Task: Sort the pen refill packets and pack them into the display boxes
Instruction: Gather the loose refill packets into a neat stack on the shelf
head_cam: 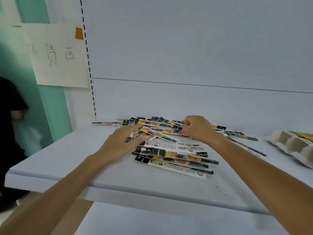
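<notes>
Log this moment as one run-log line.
stage: sorting | left hand: fingers spread on packet pile | right hand: pinching packet at pile's far side | display box: right edge of shelf, apart from pile

packets point(171, 155) piled on shelf point(67, 158), tray point(291, 146) right

Shop or stockroom. White metal shelf point(67, 158) with back panel point(186, 48) and slotted upright point(88, 56), retail racking type. Handwritten sign point(59, 56) fixed with orange tape point(79, 33). Carded refill packets point(169, 156) heaped on shelf; cardboard display box point(291, 145) at right.
</notes>
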The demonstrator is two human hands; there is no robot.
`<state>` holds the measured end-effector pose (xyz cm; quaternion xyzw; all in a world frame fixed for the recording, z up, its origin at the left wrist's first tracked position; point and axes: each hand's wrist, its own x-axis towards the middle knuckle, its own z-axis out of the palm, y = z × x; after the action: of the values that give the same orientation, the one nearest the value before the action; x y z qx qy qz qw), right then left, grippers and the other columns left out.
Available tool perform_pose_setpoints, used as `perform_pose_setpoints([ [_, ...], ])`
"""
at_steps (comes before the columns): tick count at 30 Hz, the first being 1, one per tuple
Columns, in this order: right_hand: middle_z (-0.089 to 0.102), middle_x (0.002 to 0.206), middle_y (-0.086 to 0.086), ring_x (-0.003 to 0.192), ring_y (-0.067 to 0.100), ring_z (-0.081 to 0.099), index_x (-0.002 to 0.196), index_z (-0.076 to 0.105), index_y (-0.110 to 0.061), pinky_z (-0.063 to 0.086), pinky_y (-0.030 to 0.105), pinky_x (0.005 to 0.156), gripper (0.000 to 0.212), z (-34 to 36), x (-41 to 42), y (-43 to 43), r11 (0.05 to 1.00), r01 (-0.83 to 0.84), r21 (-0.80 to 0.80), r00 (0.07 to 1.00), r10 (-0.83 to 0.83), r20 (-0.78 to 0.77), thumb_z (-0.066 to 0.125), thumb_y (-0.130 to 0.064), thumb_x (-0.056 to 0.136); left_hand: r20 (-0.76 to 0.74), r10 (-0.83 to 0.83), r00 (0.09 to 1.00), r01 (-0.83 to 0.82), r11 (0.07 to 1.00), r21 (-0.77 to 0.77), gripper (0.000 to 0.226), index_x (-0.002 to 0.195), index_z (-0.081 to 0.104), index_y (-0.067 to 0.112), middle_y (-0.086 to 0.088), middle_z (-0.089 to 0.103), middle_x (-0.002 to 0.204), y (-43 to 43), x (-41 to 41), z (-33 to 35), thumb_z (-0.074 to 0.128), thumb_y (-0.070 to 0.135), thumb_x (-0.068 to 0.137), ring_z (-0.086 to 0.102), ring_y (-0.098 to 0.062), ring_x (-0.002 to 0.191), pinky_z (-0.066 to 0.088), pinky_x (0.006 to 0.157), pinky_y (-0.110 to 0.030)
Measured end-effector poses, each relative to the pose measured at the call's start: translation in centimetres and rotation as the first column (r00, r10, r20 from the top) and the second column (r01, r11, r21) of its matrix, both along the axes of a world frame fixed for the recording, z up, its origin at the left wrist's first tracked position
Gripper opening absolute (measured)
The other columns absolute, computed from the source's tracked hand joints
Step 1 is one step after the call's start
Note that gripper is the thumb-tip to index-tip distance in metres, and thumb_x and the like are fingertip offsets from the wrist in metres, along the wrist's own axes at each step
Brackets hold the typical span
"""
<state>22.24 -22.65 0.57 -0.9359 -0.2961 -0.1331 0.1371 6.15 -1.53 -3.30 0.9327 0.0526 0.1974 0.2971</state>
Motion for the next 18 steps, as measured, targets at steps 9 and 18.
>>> perform_pose_setpoints([
  [9, 0.032, 0.149, 0.009, 0.134, 0.028, 0.033, 0.145, 0.024, -0.012, 0.033, 0.044, 0.108, 0.107, -2.7, 2.3, 3.8, 0.981, -0.129, -0.145, 0.970, 0.094, -0.226, 0.057, -0.076, 0.066, -0.289, 0.487, 0.824, -0.424, 0.869, 0.255, 0.087, 0.097, 0.055, 0.009, -0.011, 0.063, 0.107, 2.6, 5.1, 0.5, 0.049, 0.087, 0.058, 0.056, -0.031, 0.106, 0.043, 0.094, -0.042],
  [18, 0.055, 0.118, 0.006, 0.106, 0.023, 0.048, 0.123, 0.041, -0.017, 0.041, 0.040, 0.089, 0.052, -2.6, 5.7, 4.1, 0.975, -0.041, -0.219, 0.995, 0.021, -0.095, 0.053, -0.048, 0.083, -0.325, 0.363, 0.874, -0.329, 0.932, 0.155, 0.030, 0.088, 0.046, 0.011, -0.004, 0.052, 0.087, 2.9, 6.6, 1.2, 0.061, 0.036, 0.082, 0.050, -0.022, 0.081, 0.037, 0.066, -0.028],
])
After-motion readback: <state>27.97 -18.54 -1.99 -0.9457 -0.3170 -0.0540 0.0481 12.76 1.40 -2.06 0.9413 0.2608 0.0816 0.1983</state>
